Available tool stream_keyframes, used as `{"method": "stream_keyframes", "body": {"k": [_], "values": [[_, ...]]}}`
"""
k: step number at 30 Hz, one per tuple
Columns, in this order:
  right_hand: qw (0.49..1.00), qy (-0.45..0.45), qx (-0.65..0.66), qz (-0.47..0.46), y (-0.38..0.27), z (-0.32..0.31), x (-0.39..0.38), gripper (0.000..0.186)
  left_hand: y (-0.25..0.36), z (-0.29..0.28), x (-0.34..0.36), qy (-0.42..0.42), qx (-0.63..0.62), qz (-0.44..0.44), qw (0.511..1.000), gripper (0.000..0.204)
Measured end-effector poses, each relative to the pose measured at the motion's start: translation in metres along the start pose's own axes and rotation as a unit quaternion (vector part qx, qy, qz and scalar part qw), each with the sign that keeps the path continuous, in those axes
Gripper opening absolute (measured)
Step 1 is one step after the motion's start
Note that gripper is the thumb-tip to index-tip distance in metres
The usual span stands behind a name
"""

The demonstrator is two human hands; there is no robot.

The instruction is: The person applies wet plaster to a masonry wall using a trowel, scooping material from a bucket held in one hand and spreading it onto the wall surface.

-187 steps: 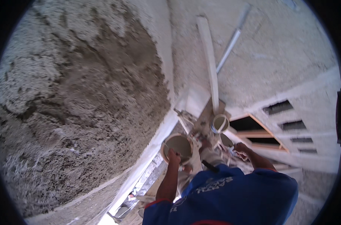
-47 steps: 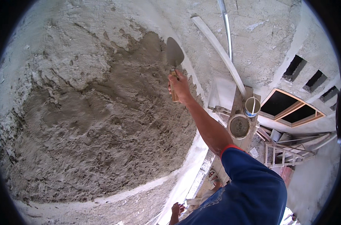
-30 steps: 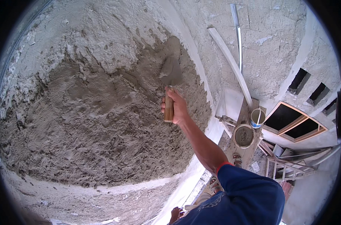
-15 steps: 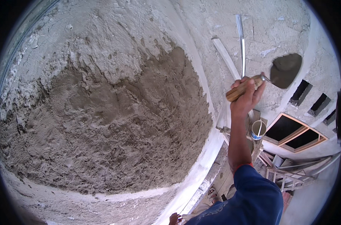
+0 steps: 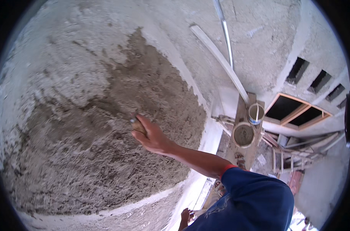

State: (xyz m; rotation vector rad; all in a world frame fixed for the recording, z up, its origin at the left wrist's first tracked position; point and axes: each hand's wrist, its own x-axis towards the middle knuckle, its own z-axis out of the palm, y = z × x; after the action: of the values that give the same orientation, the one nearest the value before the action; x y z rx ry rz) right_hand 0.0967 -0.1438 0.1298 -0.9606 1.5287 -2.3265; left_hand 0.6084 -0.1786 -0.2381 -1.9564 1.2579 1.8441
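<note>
My right hand [image 5: 150, 134] grips the wooden handle of a trowel [image 5: 138, 126], against the rough mortared wall [image 5: 86, 158]; the blade is blurred and hard to tell from the mortar. Darker wet mortar covers much of that wall, with paler coarse render above and left of it. Low at the bottom edge is my left hand [image 5: 185, 215], small in view and open, its fingers loosely curled with nothing visible in them.
A plank platform [image 5: 238, 152] below carries a round tub of mortar [image 5: 243, 135] and a bucket [image 5: 256, 115]. A long batten [image 5: 217, 54] and a metal tube [image 5: 225, 30] lean on the far wall. A wood-framed opening [image 5: 284, 107] and piled timber [image 5: 298, 158] are at right.
My right hand with the trowel has swung left and down from the far right onto the mortared wall. The lump of mortar earlier visible on the blade can no longer be made out.
</note>
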Motion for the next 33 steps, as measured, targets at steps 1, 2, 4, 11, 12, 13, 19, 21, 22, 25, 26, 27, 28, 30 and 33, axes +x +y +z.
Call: {"method": "stream_keyframes", "body": {"k": [1,2,4,11,12,13,19,21,22,25,26,27,28,30,33], "values": [[0.998,-0.016,0.037,0.057,0.015,-0.02,-0.021,0.05,0.005,0.005,-0.003,-0.011,0.008,-0.001,1.0,0.042],[0.979,0.051,0.145,0.138,0.036,-0.042,-0.046,0.056,0.013,0.01,-0.008,-0.012,0.031,-0.013,0.999,0.043],[0.954,0.143,0.172,0.197,0.107,-0.102,-0.112,0.054,0.032,0.02,-0.009,-0.022,0.074,-0.022,0.997,0.046],[0.729,0.282,-0.315,0.539,0.273,-0.348,-0.405,0.033,0.022,0.028,-0.018,0.015,0.167,-0.085,0.982,0.051],[0.7,0.306,-0.221,0.606,0.279,-0.37,-0.411,0.035,0.003,0.005,-0.015,0.016,0.169,-0.104,0.98,0.05],[0.703,0.3,-0.314,0.563,0.307,-0.401,-0.452,0.035,0.002,0.008,-0.014,0.015,0.18,-0.135,0.974,0.051],[0.654,0.291,-0.353,0.602,0.419,-0.493,-0.486,0.038,-0.029,0.003,-0.016,0.054,0.199,-0.239,0.949,0.054],[0.633,0.289,-0.383,0.608,0.449,-0.515,-0.489,0.04,-0.034,0.007,-0.018,0.052,0.195,-0.245,0.948,0.054],[0.614,0.289,-0.417,0.604,0.462,-0.523,-0.493,0.042,-0.036,0.013,-0.021,0.071,0.205,-0.243,0.945,0.053],[0.637,0.251,-0.395,0.612,0.509,-0.519,-0.49,0.047,-0.046,0.01,-0.029,0.09,0.205,-0.264,0.938,0.045],[0.647,0.27,-0.387,0.599,0.526,-0.518,-0.491,0.05,-0.053,-0.009,-0.027,0.08,0.197,-0.268,0.94,0.045],[0.643,0.272,-0.391,0.6,0.54,-0.524,-0.493,0.05,-0.055,-0.009,-0.02,0.076,0.2,-0.27,0.939,0.045],[0.653,0.28,-0.391,0.585,0.551,-0.531,-0.495,0.049,-0.057,-0.01,-0.013,0.075,0.215,-0.281,0.932,0.045],[0.667,0.286,-0.387,0.569,0.572,-0.526,-0.491,0.047,-0.06,-0.007,-0.006,0.083,0.23,-0.295,0.924,0.044],[0.716,0.338,-0.197,0.579,0.582,-0.502,-0.477,0.035,-0.062,-0.002,0.0,0.088,0.233,-0.294,0.923,0.046]]}}
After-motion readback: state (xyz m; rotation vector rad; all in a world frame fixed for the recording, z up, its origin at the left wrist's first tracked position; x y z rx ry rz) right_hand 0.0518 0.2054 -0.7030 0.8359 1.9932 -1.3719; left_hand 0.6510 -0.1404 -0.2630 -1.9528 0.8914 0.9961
